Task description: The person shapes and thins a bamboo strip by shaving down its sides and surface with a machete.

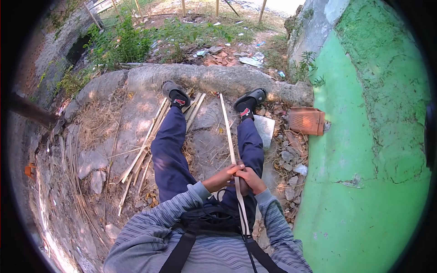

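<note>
A long pale bamboo strip [228, 129] runs from the ground between my feet up to my waist. Below my hands it looks split into two thin lengths. My left hand [221, 178] is closed on the strip from the left, its fingertips meeting my other hand. From the right, my right hand [253, 179] is closed around the same strip, close above my thigh. A dark brown object [243, 187] shows beneath my right hand; its kind is unclear. More bamboo strips [144, 148] lie on the ground beside and under my left leg.
A low stone kerb [182, 75] crosses in front of my feet. On the right stand a green wall [346, 214] and a reddish brick block [306, 120]. Rubble [290, 159] and a pale flat slab [265, 131] lie beside my right leg. Dry stalks [75, 168] cover ground at left.
</note>
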The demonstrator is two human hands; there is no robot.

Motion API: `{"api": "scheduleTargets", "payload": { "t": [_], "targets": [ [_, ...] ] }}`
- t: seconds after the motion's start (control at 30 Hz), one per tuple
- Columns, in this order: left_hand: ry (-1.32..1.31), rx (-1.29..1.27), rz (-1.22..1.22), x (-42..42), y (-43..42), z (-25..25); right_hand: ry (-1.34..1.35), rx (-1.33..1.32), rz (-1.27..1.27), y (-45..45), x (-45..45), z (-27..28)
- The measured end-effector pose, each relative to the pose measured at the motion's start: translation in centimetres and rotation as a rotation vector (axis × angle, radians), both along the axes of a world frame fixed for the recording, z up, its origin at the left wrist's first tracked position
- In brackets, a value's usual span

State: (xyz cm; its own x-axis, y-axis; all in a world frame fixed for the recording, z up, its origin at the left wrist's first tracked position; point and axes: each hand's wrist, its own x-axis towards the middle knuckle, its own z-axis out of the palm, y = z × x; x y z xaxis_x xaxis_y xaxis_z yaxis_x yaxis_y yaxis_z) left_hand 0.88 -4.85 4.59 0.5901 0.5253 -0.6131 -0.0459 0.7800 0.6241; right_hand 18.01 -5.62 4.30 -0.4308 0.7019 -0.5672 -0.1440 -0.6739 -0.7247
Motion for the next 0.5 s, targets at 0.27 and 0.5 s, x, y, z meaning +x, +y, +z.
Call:
{"api": "scheduleTargets", "payload": {
  "t": [0.27, 0.5],
  "targets": [
    [-0.026, -0.089, -0.013, -0.2, 0.9, -1.0, -0.094, 0.166, 0.052, 0.5, 0.0, -3.0],
    [-0.104, -0.166, 0.006, -0.2, 0.7, -2.5, -0.287, 0.390, 0.094, 0.3, -0.3, -3.9]
  ]
}}
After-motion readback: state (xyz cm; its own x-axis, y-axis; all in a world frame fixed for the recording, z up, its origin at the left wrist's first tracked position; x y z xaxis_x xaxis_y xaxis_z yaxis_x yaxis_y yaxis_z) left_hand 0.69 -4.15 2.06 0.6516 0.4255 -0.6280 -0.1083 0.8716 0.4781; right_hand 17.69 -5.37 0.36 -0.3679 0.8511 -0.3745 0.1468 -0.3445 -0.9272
